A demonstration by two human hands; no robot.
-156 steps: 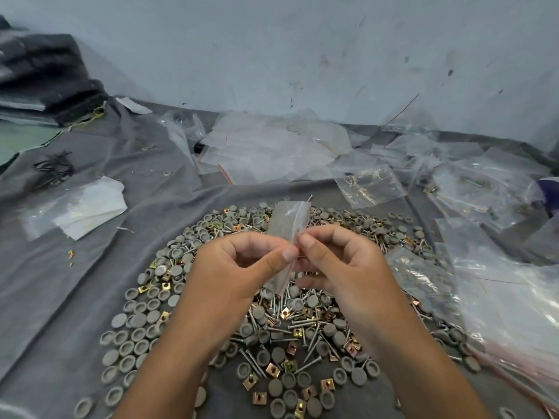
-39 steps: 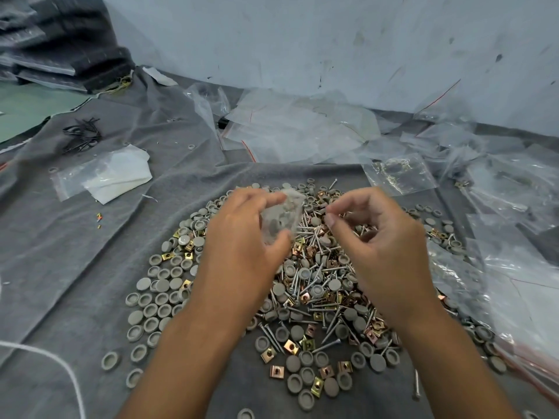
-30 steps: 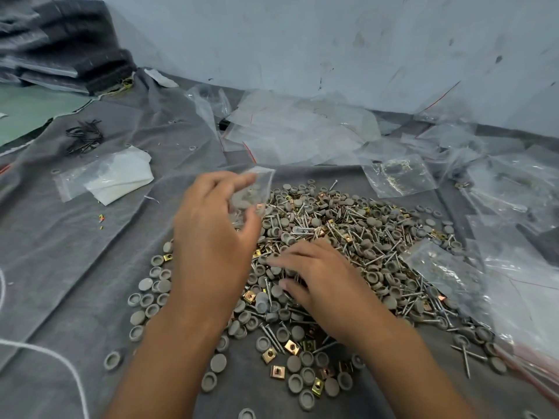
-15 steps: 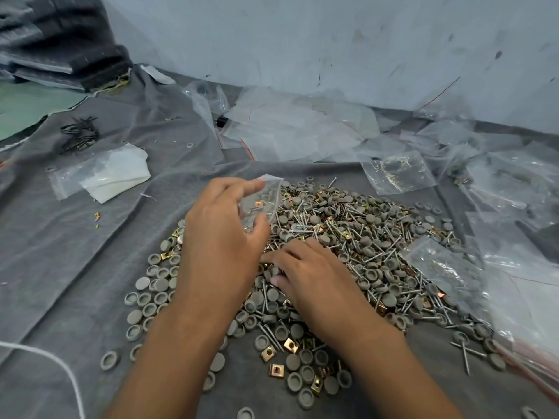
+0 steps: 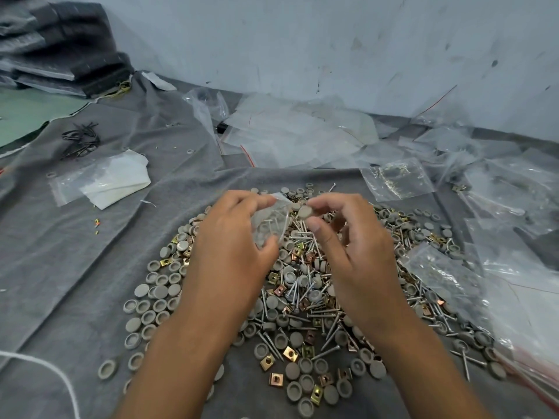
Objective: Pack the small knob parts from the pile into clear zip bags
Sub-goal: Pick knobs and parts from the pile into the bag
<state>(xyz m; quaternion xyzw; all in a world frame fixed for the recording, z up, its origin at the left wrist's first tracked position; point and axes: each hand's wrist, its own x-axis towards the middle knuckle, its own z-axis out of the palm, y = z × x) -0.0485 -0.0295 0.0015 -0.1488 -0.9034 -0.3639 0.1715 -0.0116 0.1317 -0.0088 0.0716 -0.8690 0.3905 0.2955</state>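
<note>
Lifted from the pile (image 5: 302,285), a small, light grey knob (image 5: 304,212) is pinched by the right hand (image 5: 351,249) beside the limp clear bag (image 5: 269,225) gripped at its mouth by the left hand (image 5: 233,252).

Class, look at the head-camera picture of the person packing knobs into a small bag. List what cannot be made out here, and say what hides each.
- Bag contents, head view: left hand and glare hide the count.
- Pile beneath both hands: covered by them.
- Right hand palm: turned away; only one knob shows.
- Bags at right: cut by the edge.
</note>
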